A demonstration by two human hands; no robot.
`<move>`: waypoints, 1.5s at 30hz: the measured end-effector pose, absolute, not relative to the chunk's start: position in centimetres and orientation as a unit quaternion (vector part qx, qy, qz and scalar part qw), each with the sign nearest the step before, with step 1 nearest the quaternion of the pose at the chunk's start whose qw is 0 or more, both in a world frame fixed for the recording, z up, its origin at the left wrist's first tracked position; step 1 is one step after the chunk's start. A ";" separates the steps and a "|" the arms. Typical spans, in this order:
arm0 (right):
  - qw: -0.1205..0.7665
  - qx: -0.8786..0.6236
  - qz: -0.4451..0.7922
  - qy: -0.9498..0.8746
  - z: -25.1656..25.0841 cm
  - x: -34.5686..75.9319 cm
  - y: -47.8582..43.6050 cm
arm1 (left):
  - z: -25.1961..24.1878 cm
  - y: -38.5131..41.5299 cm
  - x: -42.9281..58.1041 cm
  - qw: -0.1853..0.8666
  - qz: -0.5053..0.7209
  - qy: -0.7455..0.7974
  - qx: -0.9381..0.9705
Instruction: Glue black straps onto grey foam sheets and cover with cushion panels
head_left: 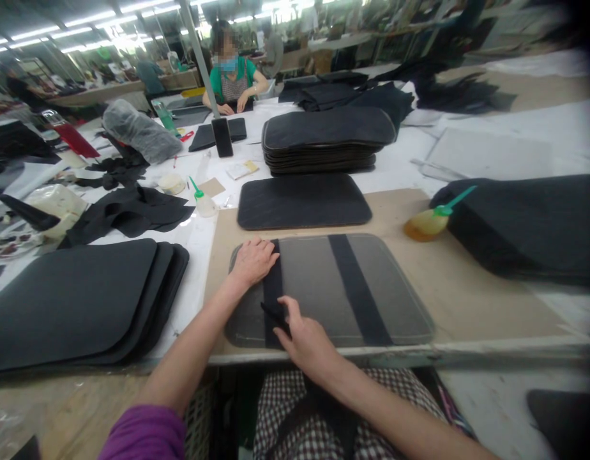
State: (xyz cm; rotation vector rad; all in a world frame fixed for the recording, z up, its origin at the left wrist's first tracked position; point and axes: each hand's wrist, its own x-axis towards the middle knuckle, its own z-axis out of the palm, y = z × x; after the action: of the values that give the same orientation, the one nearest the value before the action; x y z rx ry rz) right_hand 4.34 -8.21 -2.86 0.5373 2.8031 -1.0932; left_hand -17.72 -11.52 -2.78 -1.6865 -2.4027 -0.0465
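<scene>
A grey padded panel (314,281) with rounded corners lies on a brown board (458,281) in front of me. Two black straps cross it, one on the left (272,287) and one to the right (359,287). My left hand (251,260) lies flat on the panel's upper left part, fingers stretched onto the left strap. My right hand (305,338) rests on the panel's near edge, fingers closed on a thin black tool (274,315) that lies on the left strap.
A black panel (302,201) lies just beyond, with a stack of black panels (326,140) behind it. More black panels (79,300) are piled at my left and dark material (534,223) at my right. Glue bottles (426,223) (203,201) stand nearby. A person (232,80) sits across the table.
</scene>
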 end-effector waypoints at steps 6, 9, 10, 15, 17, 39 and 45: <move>0.066 0.128 -0.240 0.960 -2.3 4.4 -8.4 | -2.8 -11.6 -17.6 0.101 -0.005 -0.817 -0.567; 0.068 0.079 -0.174 0.979 -1.7 4.9 -8.4 | -2.7 -11.5 -17.4 0.107 0.002 -0.818 -0.565; 0.064 0.055 -0.158 0.984 -1.6 5.1 -8.5 | -2.6 -11.5 -17.2 0.111 0.004 -0.817 -0.565; 0.005 -0.041 -0.105 0.994 -2.5 6.6 -9.4 | -2.8 -11.3 -16.2 0.145 0.000 -0.805 -0.575; 0.048 -0.067 -0.120 0.989 -2.8 6.8 -9.3 | -3.4 -11.4 -16.1 0.156 -0.003 -0.797 -0.583; -0.135 0.426 -0.147 0.883 -1.5 17.4 25.2 | -5.4 -9.5 -17.8 0.178 -0.094 -0.852 -0.483; -0.186 0.456 -0.194 0.848 -2.9 14.7 27.5 | -2.9 -11.1 -14.7 0.212 -0.200 -0.820 -0.492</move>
State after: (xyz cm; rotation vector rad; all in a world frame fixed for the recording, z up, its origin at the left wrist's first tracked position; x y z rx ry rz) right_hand 14.73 27.55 -2.93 1.6321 3.0358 -0.6941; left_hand -14.65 -11.09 -2.88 -1.3656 -2.2781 -0.5556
